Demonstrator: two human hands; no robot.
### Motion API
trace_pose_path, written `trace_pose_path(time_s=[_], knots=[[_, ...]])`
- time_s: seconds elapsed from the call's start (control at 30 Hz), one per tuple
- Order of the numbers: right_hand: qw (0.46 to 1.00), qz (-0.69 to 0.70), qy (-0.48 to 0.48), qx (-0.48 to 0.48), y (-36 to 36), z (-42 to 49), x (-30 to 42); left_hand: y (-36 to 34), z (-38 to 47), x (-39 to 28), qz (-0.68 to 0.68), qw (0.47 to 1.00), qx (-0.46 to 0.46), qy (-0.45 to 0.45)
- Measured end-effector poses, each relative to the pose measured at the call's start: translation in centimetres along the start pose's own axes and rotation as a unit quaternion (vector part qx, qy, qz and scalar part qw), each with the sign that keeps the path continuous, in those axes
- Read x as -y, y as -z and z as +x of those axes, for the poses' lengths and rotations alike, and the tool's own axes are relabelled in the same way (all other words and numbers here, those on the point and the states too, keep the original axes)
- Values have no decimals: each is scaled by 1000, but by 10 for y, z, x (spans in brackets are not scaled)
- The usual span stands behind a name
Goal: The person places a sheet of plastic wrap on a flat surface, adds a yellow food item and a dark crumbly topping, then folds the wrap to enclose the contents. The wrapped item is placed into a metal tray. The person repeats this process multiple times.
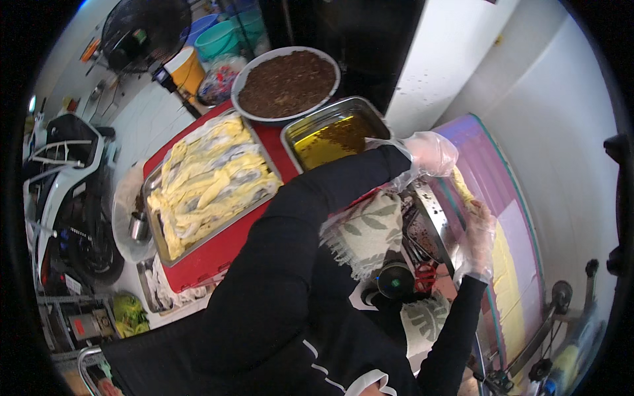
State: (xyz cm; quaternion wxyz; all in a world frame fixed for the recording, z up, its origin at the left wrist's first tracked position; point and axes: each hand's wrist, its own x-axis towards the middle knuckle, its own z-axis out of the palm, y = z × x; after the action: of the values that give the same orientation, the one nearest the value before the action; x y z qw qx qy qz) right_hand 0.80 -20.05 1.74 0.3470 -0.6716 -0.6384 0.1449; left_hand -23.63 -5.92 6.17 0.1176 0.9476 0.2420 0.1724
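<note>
My left hand [432, 153], in a clear plastic glove, is at the upper end of a narrow rolled yellow strip of soft dough [461, 184]. My right hand [478, 232], also gloved, grips the strip lower down, its fingers closed around it. The strip runs between the two hands above a purplish, film-like work surface [463, 136] with a teal edge. Below my right hand, a long flat yellow sheet [510, 297] lies on that surface. Part of my left fingers is hidden by the glove's folds.
On a red table [208, 270] stand a metal tray of yellow and whitish rolls [218, 183], a bowl of brown crumbly filling [287, 84] and a metal pan of yellow oil [322, 148]. Patterned towels [369, 230] and red-handled scissors [425, 277] lie nearer me. A fan [146, 37] stands behind.
</note>
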Motion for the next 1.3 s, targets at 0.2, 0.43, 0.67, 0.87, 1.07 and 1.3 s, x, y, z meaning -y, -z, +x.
trace_pose_path(time_s=[0.2,0.43,0.67,0.87,1.07,1.3], knots=[[957,28,287,12,-19,-4,145,82,-219,32,-177,962,-156,136],[826,24,544,144,-135,-28,306,169,-464,-56,25,828,-22,560],[845,26,486,220,-140,-56,296,178,-426,-35,253,884,-86,385],[905,16,368,212,-89,-60,264,117,-283,152,217,919,-100,312],[943,29,309,121,-40,-65,197,79,-285,243,161,951,106,243],[974,69,196,87,-19,-99,120,140,-186,99,-279,832,-239,416]])
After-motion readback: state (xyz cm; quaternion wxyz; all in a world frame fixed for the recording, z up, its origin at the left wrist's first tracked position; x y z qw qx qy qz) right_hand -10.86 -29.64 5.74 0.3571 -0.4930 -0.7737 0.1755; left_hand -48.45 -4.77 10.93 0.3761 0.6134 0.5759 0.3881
